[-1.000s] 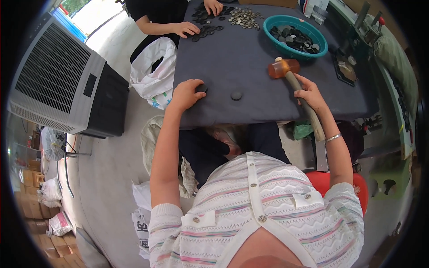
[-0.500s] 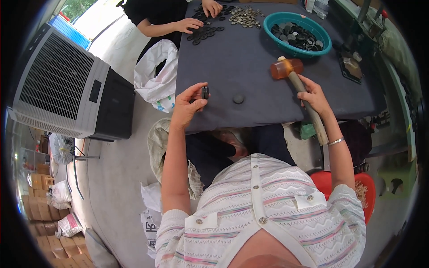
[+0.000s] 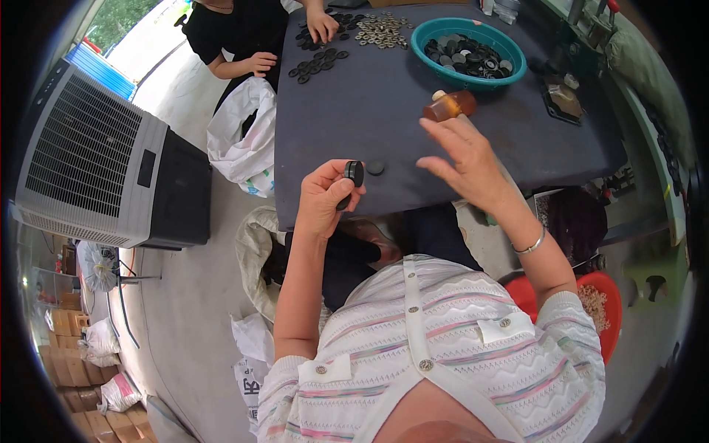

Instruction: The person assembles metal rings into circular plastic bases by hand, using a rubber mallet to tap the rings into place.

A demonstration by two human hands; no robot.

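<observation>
My left hand point(image 3: 323, 198) is closed around a thick black round disc point(image 3: 354, 173), held on edge between thumb and fingers. Lower in the same grip, another dark piece shows in part. Just right of these, a single black disc point(image 3: 376, 167) lies flat on the dark cloth of the table point(image 3: 354, 111). My right hand point(image 3: 473, 166) is open with its fingers spread, hovering over the table's near side. Beyond its fingertips lies a mallet point(image 3: 448, 108) with an amber, see-through head; my hand and forearm cover most of its wooden handle.
A teal basin point(image 3: 421, 55) of black and grey discs stands at the back right. Across the table, a co-worker's hand point(image 3: 322, 26) touches black rings point(image 3: 317, 65) near brass-coloured rings point(image 3: 380, 33). A white sack point(image 3: 240, 140) stands at the left edge, a metal press point(image 3: 591, 33) far right.
My right hand has let go of the mallet, which now lies on the table, and has opened. My left hand has moved right with its disc. The co-worker's one hand has drawn back.
</observation>
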